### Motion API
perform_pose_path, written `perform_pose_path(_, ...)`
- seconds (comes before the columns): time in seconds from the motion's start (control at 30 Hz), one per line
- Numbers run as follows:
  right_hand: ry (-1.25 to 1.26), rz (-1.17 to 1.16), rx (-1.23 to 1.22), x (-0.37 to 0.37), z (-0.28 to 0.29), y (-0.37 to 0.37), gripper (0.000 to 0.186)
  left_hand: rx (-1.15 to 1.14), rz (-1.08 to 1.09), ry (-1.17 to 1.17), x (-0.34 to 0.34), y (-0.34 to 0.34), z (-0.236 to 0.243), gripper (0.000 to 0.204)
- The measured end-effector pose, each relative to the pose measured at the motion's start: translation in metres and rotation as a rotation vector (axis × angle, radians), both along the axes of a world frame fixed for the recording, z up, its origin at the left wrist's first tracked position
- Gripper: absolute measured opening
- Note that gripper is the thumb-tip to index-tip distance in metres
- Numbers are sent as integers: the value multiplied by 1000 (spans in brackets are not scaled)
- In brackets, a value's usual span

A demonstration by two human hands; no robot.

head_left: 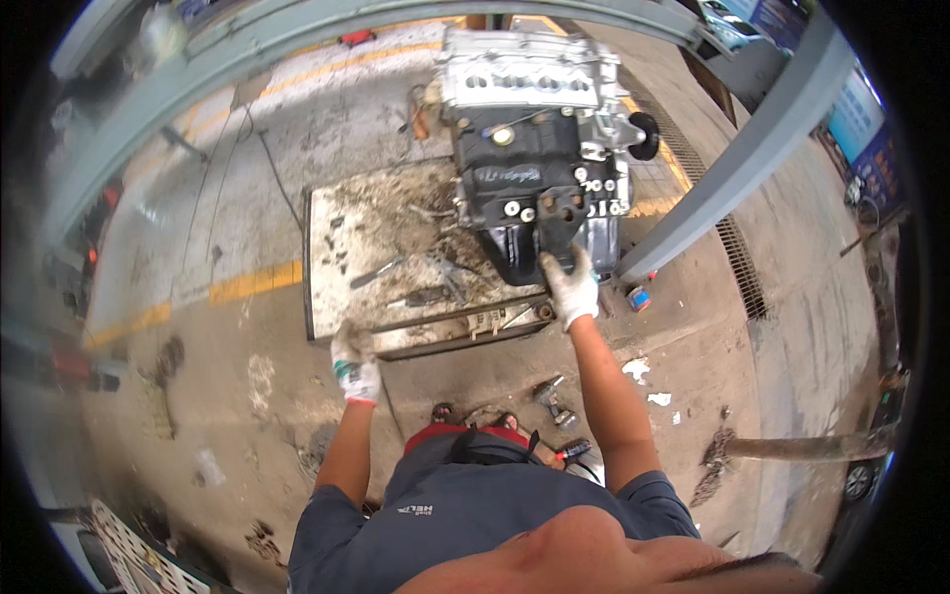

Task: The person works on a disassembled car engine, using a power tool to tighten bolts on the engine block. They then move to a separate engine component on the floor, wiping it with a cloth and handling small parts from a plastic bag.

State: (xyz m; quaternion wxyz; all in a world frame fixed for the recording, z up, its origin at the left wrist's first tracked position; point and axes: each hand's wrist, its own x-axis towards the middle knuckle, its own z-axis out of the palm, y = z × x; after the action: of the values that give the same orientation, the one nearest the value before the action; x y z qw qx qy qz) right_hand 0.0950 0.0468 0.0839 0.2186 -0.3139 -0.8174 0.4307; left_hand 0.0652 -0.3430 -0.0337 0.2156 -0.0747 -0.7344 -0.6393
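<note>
A car engine (515, 168) with a silver upper part and black lower parts hangs over the far right of a dirty metal tray (371, 213). My right hand (572, 292), in a white glove, grips the lower end of a black bracket (561, 220) against the engine's near side, thumb and fingers on either side of it. My left hand (354, 364), in a soiled white glove, is at the tray's near left edge. Its fingers are blurred, and I cannot make out whether they hold anything. Several hand tools (447, 275) lie on the greasy tray.
A grey post (737, 148) slants up just right of the engine, joined to a beam overhead. A cordless power tool (554, 401) lies on the floor near my feet. A blue and red can (638, 297) stands by the post's foot. A floor grate (740, 267) runs farther right.
</note>
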Motion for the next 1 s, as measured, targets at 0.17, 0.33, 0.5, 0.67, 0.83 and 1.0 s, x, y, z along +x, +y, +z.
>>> perform_pose_path(0.17, 30, 71, -23, 4, 1, 4, 77, -541, -115, 406, -64, 151, 116, 43)
perform_pose_path(0.33, 168, 142, -85, 0, -13, 13, 76, -685, -130, 495, -107, 262, 146, 38)
perform_pose_path(0.5, 225, 180, -43, 2, -4, 12, 70, -779, -29, 658, -114, 274, 127, 11)
perform_pose_path(0.67, 148, 248, -123, 8, 5, 24, 81, -810, -27, 725, -113, 282, 130, 8)
perform_pose_path(0.83, 244, 273, -17, 2, -10, 39, 76, -1141, 26, 613, -139, 280, 98, 21)
perform_pose_path(1.0, 340, 393, -94, 20, -20, 47, 85, -685, -205, 403, -111, 293, 117, 35)
